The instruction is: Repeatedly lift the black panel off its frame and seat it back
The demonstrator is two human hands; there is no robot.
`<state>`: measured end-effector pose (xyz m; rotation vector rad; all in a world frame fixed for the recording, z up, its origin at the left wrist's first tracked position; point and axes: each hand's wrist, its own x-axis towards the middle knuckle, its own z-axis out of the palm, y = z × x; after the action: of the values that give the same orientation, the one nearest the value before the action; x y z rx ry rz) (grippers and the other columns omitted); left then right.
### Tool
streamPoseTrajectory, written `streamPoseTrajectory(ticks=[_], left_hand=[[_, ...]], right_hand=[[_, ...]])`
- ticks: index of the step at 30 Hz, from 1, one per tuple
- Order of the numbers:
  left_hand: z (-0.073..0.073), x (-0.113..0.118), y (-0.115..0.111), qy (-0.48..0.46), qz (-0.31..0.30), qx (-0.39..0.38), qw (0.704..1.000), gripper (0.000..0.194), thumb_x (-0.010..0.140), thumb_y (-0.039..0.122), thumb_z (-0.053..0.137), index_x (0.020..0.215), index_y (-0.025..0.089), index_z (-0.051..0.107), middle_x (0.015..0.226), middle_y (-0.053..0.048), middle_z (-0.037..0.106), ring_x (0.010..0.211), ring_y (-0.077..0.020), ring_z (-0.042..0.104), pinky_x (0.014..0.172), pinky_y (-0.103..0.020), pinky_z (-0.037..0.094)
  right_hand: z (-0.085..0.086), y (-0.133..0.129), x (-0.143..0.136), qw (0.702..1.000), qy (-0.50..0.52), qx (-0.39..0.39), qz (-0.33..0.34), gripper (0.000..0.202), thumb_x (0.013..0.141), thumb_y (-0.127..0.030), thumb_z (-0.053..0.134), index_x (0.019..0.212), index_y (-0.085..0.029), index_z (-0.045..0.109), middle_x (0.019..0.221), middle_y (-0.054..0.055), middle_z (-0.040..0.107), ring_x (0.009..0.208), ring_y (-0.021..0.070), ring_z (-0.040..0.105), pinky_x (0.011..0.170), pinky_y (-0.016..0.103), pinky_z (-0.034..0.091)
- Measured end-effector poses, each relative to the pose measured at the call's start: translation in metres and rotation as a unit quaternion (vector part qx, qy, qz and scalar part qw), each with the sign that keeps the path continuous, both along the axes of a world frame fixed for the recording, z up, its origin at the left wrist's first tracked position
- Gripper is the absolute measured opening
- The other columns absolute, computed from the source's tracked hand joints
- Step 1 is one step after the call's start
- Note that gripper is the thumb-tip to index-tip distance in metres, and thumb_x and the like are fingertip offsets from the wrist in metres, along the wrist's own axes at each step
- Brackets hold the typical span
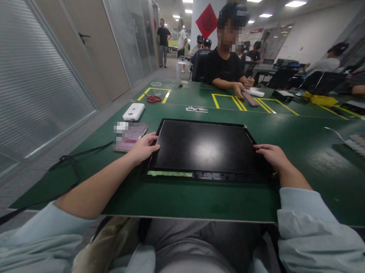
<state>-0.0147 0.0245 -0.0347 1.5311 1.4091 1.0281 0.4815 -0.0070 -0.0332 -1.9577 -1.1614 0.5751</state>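
Panel (204, 148), black: left hand (143, 148) and right hand (272, 158), half curled, pinch its left and right edges; forearms (98, 185) slant inward.

The green table (209, 203) offers room nearside of the black panel (197, 147) — phone (135, 133) and white device (134, 112) obstruct the left.

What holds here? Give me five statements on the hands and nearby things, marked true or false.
The left hand is at the left edge of the black rectangular screen panel. True.
The right hand holds the red-handled scissors. False: the right hand is at the panel's right edge; the scissors lie farther away.
A thin green circuit strip shows along the panel's near edge. True.
The white rounded box lies right of the panel. False: the box lies left.
A flat pink-screened phone lies left of the panel. True.
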Motion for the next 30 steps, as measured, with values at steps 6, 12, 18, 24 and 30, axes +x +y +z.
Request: streamPoseTrajectory(ticks=[6, 12, 18, 24, 30], left_hand=[[0.000, 0.006, 0.000, 0.023, 0.020, 0.012, 0.999, 0.051, 0.068, 0.018, 0.074, 0.120, 0.018, 0.071, 0.155, -0.014, 0.052, 0.144, -0.0332, 0.047, 0.121, -0.048, 0.033], [0.001, 0.002, -0.005, 0.089, -0.031, 0.048, 0.994, 0.070, 0.075, 0.029, 0.074, 0.141, 0.019, 0.055, 0.144, -0.016, 0.060, 0.135, -0.0335, 0.056, 0.114, -0.053, 0.043], [0.014, -0.002, -0.016, 0.275, -0.086, 0.129, 0.949, 0.079, 0.074, 0.054, 0.077, 0.143, 0.021, 0.056, 0.166, -0.020, 0.025, 0.154, -0.0436, 0.020, 0.121, -0.063, 0.023], [0.019, 0.003, -0.023, 0.329, -0.184, 0.218, 0.900, 0.064, 0.087, 0.060, 0.062, 0.141, 0.025, 0.060, 0.165, -0.017, 0.032, 0.151, -0.0409, 0.029, 0.119, -0.063, 0.025], [0.009, 0.003, -0.016, 0.334, -0.200, 0.212, 0.896, 0.060, 0.099, 0.053, 0.041, 0.143, 0.017, 0.059, 0.160, -0.021, 0.041, 0.149, -0.0360, 0.034, 0.120, -0.059, 0.026]], right_hand=[[0.002, -0.001, -0.001, 1.000, -0.007, -0.007, 0.002, 0.025, 0.064, -0.016, 0.068, 0.084, -0.021, 0.081, 0.097, 0.007, 0.078, 0.100, 0.0257, 0.068, 0.100, 0.038, 0.046], [0.008, -0.004, -0.005, 0.999, -0.046, -0.029, 0.000, 0.029, 0.069, -0.016, 0.067, 0.094, -0.019, 0.082, 0.093, 0.007, 0.077, 0.091, 0.0237, 0.067, 0.090, 0.035, 0.049], [0.009, -0.005, -0.004, 0.995, -0.092, -0.047, -0.001, 0.034, 0.073, -0.017, 0.064, 0.101, -0.018, 0.082, 0.089, 0.008, 0.076, 0.080, 0.0219, 0.066, 0.080, 0.033, 0.050], [0.012, -0.004, -0.003, 0.987, -0.140, -0.066, 0.029, 0.040, 0.076, -0.019, 0.066, 0.114, -0.017, 0.080, 0.099, 0.010, 0.077, 0.091, 0.0253, 0.068, 0.089, 0.036, 0.050], [0.015, -0.003, -0.005, 0.982, -0.159, -0.074, 0.070, 0.044, 0.078, -0.017, 0.067, 0.120, -0.012, 0.077, 0.096, 0.011, 0.077, 0.092, 0.0244, 0.068, 0.086, 0.031, 0.050]])
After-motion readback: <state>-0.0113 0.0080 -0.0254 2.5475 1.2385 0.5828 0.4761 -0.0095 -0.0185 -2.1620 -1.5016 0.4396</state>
